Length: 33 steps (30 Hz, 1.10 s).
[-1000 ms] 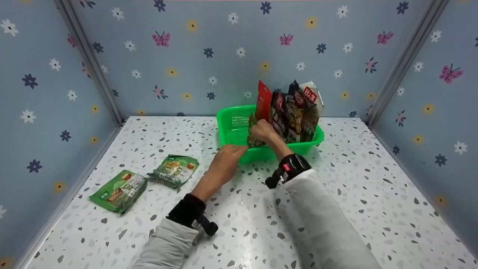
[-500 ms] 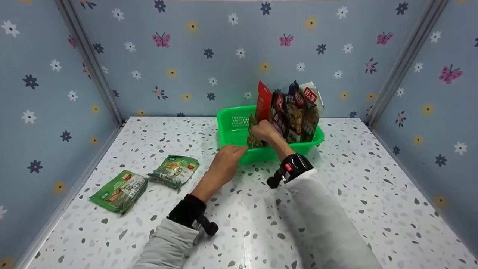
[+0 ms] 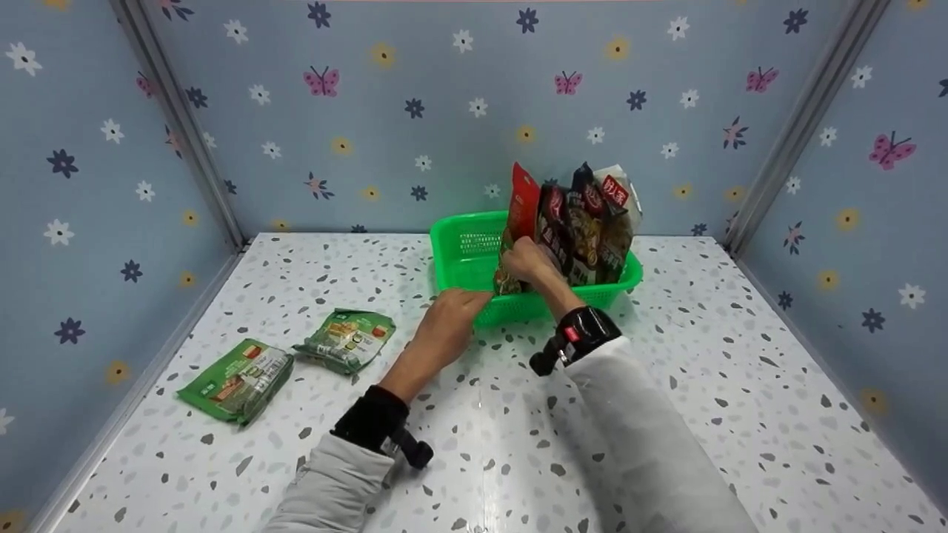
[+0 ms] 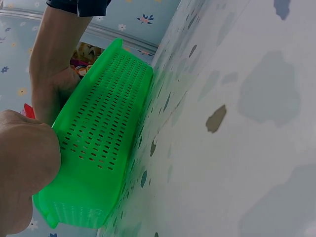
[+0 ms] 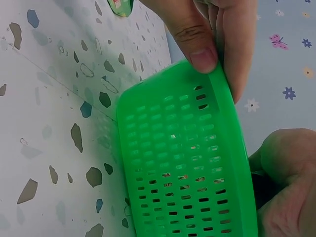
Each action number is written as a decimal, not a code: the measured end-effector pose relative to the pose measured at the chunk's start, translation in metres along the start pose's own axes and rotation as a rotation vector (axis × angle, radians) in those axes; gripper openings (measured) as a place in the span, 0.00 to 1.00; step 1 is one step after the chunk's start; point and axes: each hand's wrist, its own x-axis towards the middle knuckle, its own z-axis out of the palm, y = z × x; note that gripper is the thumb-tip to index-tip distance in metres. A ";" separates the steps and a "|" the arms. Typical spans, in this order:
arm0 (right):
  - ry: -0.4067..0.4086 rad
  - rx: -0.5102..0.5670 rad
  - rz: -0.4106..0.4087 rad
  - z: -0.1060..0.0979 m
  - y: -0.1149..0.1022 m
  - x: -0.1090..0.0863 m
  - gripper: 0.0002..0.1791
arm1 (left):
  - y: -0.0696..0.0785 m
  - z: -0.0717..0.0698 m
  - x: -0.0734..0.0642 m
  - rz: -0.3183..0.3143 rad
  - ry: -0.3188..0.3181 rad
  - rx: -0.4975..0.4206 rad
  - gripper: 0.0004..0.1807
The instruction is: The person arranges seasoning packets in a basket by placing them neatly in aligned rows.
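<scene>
The basket [image 3: 518, 307] stands on the table [image 3: 481, 429] before the back wall [image 3: 474, 133]. Packets [image 3: 585, 237] stand in its right part, the right hand [image 3: 529, 263] at the leftmost packet [image 3: 507, 281]. The left hand [image 3: 444, 322] is on the near rim [image 3: 511, 296]. Left of the basket lie 2 bags [image 3: 348, 340], the nearer bag [image 3: 241, 381] farther left.

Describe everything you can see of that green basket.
The green basket looks like shiny plastic, oblong with rounded corners, slotted walls and a lipped rim. It stands upright on the speckled table, packets standing in its right part. The left hand pinches its near rim; the right hand is inside, its contact unclear.
</scene>
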 end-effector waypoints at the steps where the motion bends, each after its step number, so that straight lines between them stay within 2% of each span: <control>1: 0.002 -0.004 0.004 0.000 0.000 -0.001 0.25 | 0.000 0.000 0.000 -0.001 -0.002 0.001 0.30; 4: 0.007 0.006 0.041 -0.001 -0.006 -0.009 0.23 | 0.000 0.001 -0.001 -0.002 -0.001 0.000 0.29; 10: -0.008 0.054 0.124 -0.012 -0.031 -0.040 0.17 | 0.000 0.001 -0.001 -0.008 -0.003 -0.008 0.31; 16: -0.007 0.088 0.138 -0.017 -0.041 -0.057 0.16 | 0.000 0.001 -0.002 -0.014 -0.011 -0.019 0.29; 18: 0.001 0.086 0.136 -0.019 -0.044 -0.062 0.18 | 0.000 0.002 -0.002 -0.018 -0.011 -0.020 0.29; 20: 0.008 0.068 0.135 -0.021 -0.047 -0.067 0.16 | 0.000 0.002 -0.001 -0.018 -0.008 -0.021 0.29; 26: 0.000 0.105 0.128 -0.021 -0.044 -0.063 0.13 | 0.001 0.001 -0.002 -0.013 -0.001 -0.026 0.29; 29: 0.005 0.112 0.106 -0.019 -0.037 -0.055 0.12 | 0.001 0.000 -0.002 -0.012 0.004 -0.029 0.29; 33: 0.040 0.127 0.042 -0.015 -0.026 -0.044 0.17 | 0.001 0.001 -0.002 -0.015 0.008 -0.024 0.29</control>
